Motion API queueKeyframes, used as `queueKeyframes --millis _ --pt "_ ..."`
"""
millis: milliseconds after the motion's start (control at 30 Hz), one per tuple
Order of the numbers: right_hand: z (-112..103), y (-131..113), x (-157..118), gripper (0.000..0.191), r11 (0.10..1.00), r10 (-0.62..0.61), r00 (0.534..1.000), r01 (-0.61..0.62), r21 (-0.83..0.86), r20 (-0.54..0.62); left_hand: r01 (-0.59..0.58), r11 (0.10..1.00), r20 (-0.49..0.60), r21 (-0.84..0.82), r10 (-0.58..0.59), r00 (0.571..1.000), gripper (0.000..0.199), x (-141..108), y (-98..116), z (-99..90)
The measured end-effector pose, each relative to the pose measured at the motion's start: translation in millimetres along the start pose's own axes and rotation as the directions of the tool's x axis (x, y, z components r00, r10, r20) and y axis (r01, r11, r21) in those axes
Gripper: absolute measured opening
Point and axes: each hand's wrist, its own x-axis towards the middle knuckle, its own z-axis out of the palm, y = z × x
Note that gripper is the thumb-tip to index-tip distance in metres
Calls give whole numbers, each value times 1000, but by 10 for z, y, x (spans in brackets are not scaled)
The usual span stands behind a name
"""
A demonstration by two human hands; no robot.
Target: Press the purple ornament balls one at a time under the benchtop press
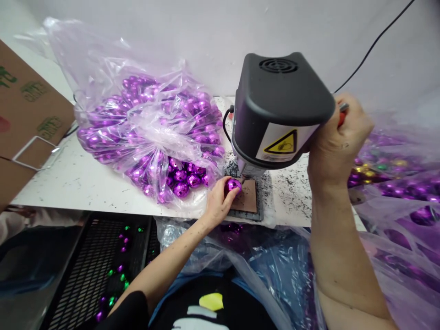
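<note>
My left hand [218,201] pinches a shiny purple faceted ball [233,185] between thumb and fingers. It holds the ball over a brown board [248,196], right under the lower end of a black bench machine [278,98] that looks like a drill press. The machine's head partly hides the spot where its tip meets the ball. Wrapped round the red-and-metal lever [343,113] at the machine's right side is my right hand [343,137]. Beneath the board lies a dark base plate [258,215].
A clear plastic bag [154,133] full of purple balls fills the table's left side. Dark shavings [292,192] litter the white table [85,192]. A cardboard box [30,110] stands far left, a black crate [79,266] below. More bagged balls [409,192] lie right.
</note>
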Motion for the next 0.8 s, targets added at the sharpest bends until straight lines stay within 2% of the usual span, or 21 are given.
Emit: queueKeyframes --millis 133,233,400,600,800 --pt "-4 -33 -10 64 999 -10 1000 10 31 11 -174 982 -30 79 177 984 40 -110 -99 48" --pt "-6 -33 -12 64 999 -9 1000 8 43 24 -244 965 15 100 244 970 41 -178 -132 20" --pt "10 -34 -14 65 999 -53 998 53 9 -13 -226 962 85 150 216 973 44 -155 -83 12" --pt "1 -47 -7 64 994 -101 995 99 -46 -28 -200 960 8 195 202 979 42 -2 -81 113" --pt "-36 -17 16 64 991 -95 995 95 -93 -4 -233 947 15 223 235 972 47 10 -107 177"
